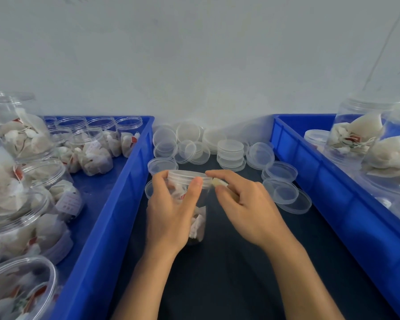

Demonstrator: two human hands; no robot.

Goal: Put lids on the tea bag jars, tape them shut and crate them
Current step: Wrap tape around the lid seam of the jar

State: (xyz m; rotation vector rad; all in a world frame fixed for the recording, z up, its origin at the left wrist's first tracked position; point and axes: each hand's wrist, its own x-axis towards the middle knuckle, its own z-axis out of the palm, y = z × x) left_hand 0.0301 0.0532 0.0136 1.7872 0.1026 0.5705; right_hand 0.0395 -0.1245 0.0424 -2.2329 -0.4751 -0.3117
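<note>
A clear plastic jar (pixel 198 218) of tea bags stands on the dark table between two blue crates, with a clear lid (pixel 189 176) on its top. My left hand (pixel 171 211) grips the jar from the left, thumb up against the lid's rim. My right hand (pixel 245 199) holds a small yellowish roll of tape (pixel 217 182) at the lid's right edge, index finger stretched onto the rim. Loose clear lids (pixel 231 153) lie scattered and stacked behind the jar.
The left blue crate (pixel 116 204) holds several open jars of tea bags (pixel 90 151). The right blue crate (pixel 321 181) holds several jars (pixel 356 137), lids on top. A pale wall rises behind. Dark table surface (pixel 240 273) lies between my forearms.
</note>
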